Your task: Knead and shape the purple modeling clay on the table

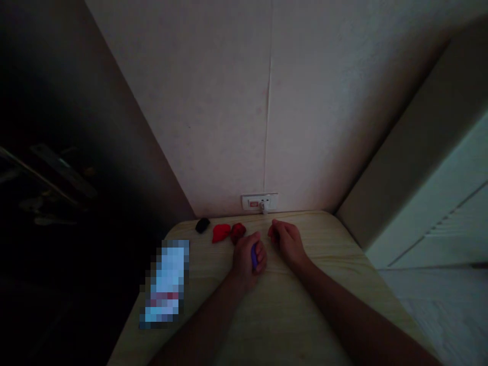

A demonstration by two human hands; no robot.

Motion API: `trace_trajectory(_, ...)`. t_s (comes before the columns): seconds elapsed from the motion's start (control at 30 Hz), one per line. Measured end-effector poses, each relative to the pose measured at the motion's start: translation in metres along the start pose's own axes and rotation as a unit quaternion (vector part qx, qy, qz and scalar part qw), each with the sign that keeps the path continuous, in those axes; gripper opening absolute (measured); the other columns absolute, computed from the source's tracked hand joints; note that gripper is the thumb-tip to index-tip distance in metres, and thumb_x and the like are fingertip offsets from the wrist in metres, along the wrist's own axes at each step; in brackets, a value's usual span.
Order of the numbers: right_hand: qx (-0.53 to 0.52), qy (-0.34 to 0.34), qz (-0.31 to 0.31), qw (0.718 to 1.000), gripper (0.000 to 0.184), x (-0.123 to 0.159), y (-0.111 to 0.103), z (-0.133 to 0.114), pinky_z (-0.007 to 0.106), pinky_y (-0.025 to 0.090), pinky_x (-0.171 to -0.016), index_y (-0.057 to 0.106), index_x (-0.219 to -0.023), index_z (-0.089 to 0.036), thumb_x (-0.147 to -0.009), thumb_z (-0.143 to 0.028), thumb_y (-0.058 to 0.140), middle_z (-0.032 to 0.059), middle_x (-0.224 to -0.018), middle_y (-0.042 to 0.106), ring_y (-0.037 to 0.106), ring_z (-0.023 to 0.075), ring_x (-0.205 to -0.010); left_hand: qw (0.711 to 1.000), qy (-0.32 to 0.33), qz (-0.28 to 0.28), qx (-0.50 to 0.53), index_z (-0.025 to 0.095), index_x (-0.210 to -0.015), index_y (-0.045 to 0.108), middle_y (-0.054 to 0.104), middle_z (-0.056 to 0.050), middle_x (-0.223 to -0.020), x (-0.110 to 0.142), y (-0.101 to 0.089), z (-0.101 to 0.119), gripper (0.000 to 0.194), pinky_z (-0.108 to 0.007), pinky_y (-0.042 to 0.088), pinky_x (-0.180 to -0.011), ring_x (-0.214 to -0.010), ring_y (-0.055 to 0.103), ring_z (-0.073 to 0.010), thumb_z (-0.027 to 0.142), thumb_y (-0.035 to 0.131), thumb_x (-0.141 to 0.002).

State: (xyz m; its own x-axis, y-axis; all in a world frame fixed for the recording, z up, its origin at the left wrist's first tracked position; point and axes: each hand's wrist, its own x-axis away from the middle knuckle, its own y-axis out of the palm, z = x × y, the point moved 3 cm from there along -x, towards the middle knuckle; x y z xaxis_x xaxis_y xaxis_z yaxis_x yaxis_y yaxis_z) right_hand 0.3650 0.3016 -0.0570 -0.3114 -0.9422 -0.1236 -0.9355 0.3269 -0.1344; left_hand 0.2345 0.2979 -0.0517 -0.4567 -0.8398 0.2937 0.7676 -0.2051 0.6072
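My left hand (244,256) is closed around a small purple lump (254,256), most of it hidden by the fingers and palm. To its right, a short gap away, my right hand (286,241) is curled with the fingertips turned in; what it holds, if anything, is hidden. A crumpled dark red piece (238,232) lies just behind my left hand. Beside that is a flat bright red piece (221,233), and farther left a small black piece (202,225). The dim light hides what these pieces are made of.
The wooden tabletop (324,315) meets the wall, where a white socket (247,202) holds a plug (263,207). A pixelated, phone-shaped bright screen (165,284) lies at the left edge. A pale cabinet (430,203) stands on the right.
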Motion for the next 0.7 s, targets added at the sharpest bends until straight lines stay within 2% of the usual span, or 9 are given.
trace_trajectory(0.23, 0.025, -0.007, 0.003, 1.0, 0.05, 0.002, 0.002, 0.0, 0.027, 0.035, -0.046, 0.061, -0.06, -0.019, -0.094, -0.053, 0.046, 0.0002, -0.05, 0.052, 0.047, 0.0156, -0.048, 0.999, 0.002, -0.02, 0.031, 0.021, -0.05, 0.04, 0.037, 0.008, -0.037, 0.002, -0.002, 0.01, 0.042, -0.018, 0.015, -0.025, -0.023, 0.026, -0.0059, 0.043, 0.063, -0.077)
trace_trajectory(0.4, 0.041, -0.033, -0.007, 0.999, 0.049, 0.01, 0.002, -0.005, 0.027, 0.034, -0.048, 0.061, -0.061, -0.018, -0.095, -0.05, 0.045, 0.0003, -0.053, 0.051, 0.048, 0.0155, -0.05, 0.998, -0.021, -0.027, 0.044, 0.021, -0.052, 0.04, 0.035, 0.008, -0.038, 0.002, -0.004, 0.009, 0.044, -0.02, 0.013, -0.025, -0.023, 0.024, -0.006, 0.048, 0.062, -0.079)
trace_trajectory(0.47, 0.049, -0.05, -0.015, 0.997, 0.048, 0.016, 0.002, -0.009, 0.026, 0.035, -0.05, 0.061, -0.062, -0.018, -0.095, -0.05, 0.045, 0.0005, -0.055, 0.052, 0.048, 0.0156, -0.053, 0.998, -0.011, -0.032, 0.044, 0.021, -0.052, 0.04, 0.035, 0.007, -0.038, 0.001, -0.004, 0.008, 0.049, -0.02, 0.013, -0.026, -0.024, 0.025, -0.006, 0.055, 0.059, -0.081)
trace_trajectory(0.57, 0.059, -0.078, -0.048, 0.994, 0.042, 0.025, 0.005, -0.016, 0.026, 0.037, -0.052, 0.058, -0.067, -0.02, -0.093, -0.052, 0.05, -0.0003, -0.057, 0.052, 0.049, 0.0154, -0.055, 0.998, 0.028, -0.037, 0.036, 0.02, -0.058, 0.049, 0.045, 0.004, -0.044, -0.003, -0.005, 0.007, 0.052, -0.022, 0.023, -0.029, -0.03, 0.037, -0.0088, 0.066, 0.05, -0.082)
trace_trajectory(0.63, 0.047, -0.088, -0.081, 0.992, 0.033, 0.027, 0.008, -0.017, 0.025, 0.039, -0.051, 0.055, -0.078, -0.021, -0.092, -0.051, 0.053, -0.0017, -0.059, 0.054, 0.051, 0.0151, -0.053, 0.997, 0.066, -0.021, 0.027, 0.019, -0.071, 0.056, 0.057, 0.001, -0.058, -0.008, -0.007, 0.006, 0.045, -0.023, 0.038, -0.037, -0.043, 0.052, -0.0119, 0.063, 0.052, -0.08)
trace_trajectory(0.7, 0.042, -0.09, -0.068, 0.993, 0.03, 0.026, 0.009, -0.017, 0.024, 0.037, -0.049, 0.055, -0.091, -0.021, -0.091, -0.051, 0.056, -0.0035, -0.062, 0.053, 0.051, 0.0144, -0.052, 0.994, 0.111, 0.011, 0.012, 0.02, -0.08, 0.057, 0.062, -0.001, -0.073, -0.013, -0.01, 0.005, 0.034, -0.024, 0.049, -0.051, -0.061, 0.061, -0.0132, 0.054, 0.059, -0.077)
